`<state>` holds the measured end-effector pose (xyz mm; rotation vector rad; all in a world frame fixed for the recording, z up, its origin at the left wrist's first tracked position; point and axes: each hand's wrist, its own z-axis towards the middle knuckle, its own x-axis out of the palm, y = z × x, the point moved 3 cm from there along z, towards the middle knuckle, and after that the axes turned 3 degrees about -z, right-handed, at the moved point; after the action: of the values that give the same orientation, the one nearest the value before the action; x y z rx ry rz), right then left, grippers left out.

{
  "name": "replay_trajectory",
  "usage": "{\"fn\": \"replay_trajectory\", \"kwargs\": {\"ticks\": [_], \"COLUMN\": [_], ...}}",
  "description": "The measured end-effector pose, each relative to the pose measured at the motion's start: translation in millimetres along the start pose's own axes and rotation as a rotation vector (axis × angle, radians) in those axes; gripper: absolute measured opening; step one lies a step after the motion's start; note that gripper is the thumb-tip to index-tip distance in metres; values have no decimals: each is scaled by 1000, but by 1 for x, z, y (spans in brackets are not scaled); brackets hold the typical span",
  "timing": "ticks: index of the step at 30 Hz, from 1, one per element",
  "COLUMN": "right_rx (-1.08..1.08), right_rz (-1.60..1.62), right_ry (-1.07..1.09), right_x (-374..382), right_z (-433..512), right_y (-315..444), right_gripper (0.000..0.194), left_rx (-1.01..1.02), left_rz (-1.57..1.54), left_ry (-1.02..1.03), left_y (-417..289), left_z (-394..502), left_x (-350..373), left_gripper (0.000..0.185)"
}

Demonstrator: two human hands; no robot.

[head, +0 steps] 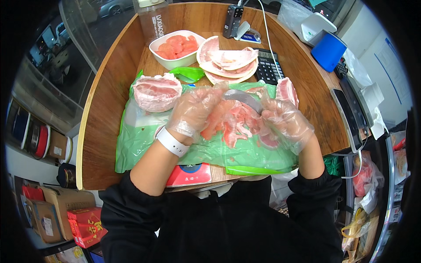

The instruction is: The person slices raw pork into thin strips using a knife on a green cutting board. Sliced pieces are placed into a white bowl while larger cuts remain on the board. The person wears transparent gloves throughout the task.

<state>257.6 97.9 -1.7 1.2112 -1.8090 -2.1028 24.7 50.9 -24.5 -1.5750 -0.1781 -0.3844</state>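
Observation:
Both hands wear clear plastic gloves over a green plastic bag [204, 151] spread on the wooden desk. My right hand [284, 118] grips a curved grey blade [245, 98], whose handle is hidden in the fingers. My left hand [199, 110] has its fingers bent at the blade's far end; whether it pinches something is unclear. Below the blade lies a heap of pink pomelo membrane scraps [235, 123]. A partly opened peeled pomelo [158, 92] sits left of my left hand, and a smaller pomelo piece [287, 92] stands behind my right. A white bowl [160, 60] holds peeled pink pulp [177, 46].
Thick pomelo rinds [230, 65] are stacked beside a calculator [268, 67]. A clear plastic bottle [152, 23] and a dark upright device [233, 21] stand at the back. A white cable [271, 39] crosses the calculator. Raised wooden walls [108, 88] enclose the desk; a phone [347, 115] lies right.

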Motion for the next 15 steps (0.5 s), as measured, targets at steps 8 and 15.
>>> {"fn": "replay_trajectory", "kwargs": {"ticks": [8,15], "right_rx": [-166,-346], "right_rz": [257,-180], "right_ry": [-2,-360], "right_x": [8,27], "right_z": [-1,16], "right_y": [10,48], "right_gripper": [28,28], "left_rx": [27,20], "left_rz": [-283,-236], "left_ry": [141,-13], "left_y": [-1,-2], "left_z": [-1,-2], "left_x": [10,11], "left_gripper": [41,38]}}
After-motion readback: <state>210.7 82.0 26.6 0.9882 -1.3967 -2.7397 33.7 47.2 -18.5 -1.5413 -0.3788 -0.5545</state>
